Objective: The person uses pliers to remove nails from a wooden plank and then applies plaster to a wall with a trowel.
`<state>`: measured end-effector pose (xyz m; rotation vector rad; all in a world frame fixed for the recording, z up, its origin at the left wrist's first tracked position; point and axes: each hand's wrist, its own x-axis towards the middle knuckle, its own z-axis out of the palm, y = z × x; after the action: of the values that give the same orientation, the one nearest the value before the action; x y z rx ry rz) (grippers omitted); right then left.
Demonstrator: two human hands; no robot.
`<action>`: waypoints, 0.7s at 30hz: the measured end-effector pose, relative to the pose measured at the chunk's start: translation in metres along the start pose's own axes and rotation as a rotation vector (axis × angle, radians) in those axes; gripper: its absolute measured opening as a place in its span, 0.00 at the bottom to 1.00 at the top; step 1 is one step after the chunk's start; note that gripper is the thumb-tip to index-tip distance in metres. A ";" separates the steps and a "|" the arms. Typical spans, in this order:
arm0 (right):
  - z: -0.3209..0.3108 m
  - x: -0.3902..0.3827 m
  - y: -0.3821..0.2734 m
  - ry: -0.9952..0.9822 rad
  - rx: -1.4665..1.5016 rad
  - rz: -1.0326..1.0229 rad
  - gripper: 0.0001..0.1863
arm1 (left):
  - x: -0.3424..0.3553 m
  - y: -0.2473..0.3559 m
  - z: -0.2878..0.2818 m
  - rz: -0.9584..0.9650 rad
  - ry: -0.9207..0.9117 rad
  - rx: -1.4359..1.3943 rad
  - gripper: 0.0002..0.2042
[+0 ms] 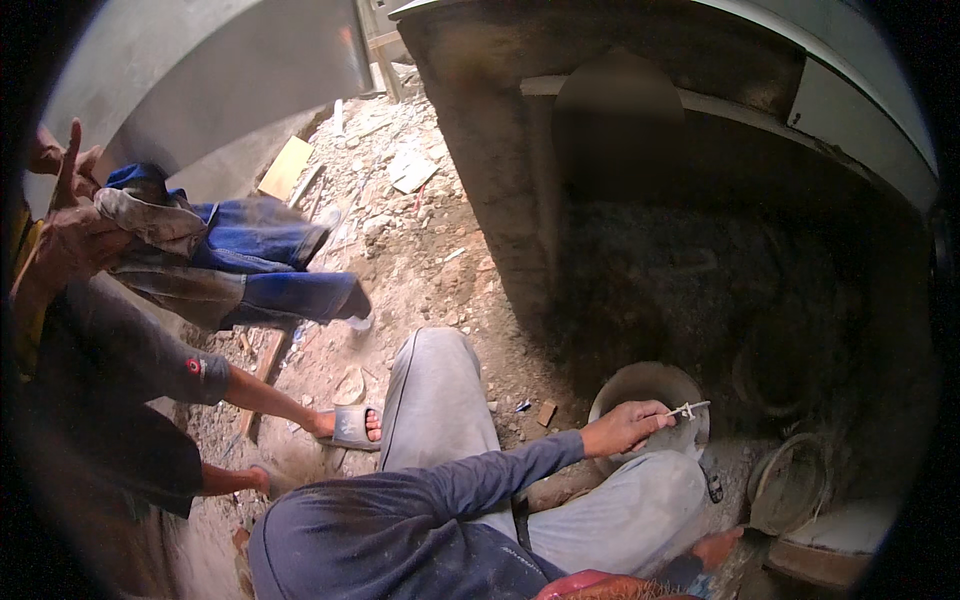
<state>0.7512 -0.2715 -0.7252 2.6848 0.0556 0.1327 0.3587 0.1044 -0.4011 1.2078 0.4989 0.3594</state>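
My left hand (628, 425), at the end of a dark grey sleeve, grips a small pale rod with a crosspiece (690, 410). It is over the rim of a pale round container (640, 376), beside my bent knee (665, 480) in light grey trousers. At the lower right, what appears to be my right hand (716, 548) is low beside that leg, partly hidden and blurred; its fingers are unclear. My other knee (430, 365) rises in the middle.
Co-workers stand at left: hands with cloth (150, 215), blue trouser legs (265, 235), a sandaled foot (350, 425). Rubble (430, 250) and loose boards (285, 165) cover the ground. A dark concrete structure (480, 120) overhangs the right, with another round container (785, 485) underneath.
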 end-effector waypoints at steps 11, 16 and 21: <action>-0.108 -0.100 0.007 -0.164 0.507 -0.023 0.28 | 0.002 -0.003 -0.004 -0.052 0.036 -0.024 0.19; -0.174 -0.146 0.003 -0.265 0.682 0.018 0.24 | 0.006 -0.005 -0.003 -0.025 0.107 0.041 0.16; -0.089 -0.164 0.021 0.240 0.696 -0.216 0.23 | 0.001 0.007 0.001 -0.017 0.230 0.085 0.13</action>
<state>0.5796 -0.2617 -0.6504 3.3060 0.5584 0.4362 0.3598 0.1060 -0.3942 1.2504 0.7288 0.4696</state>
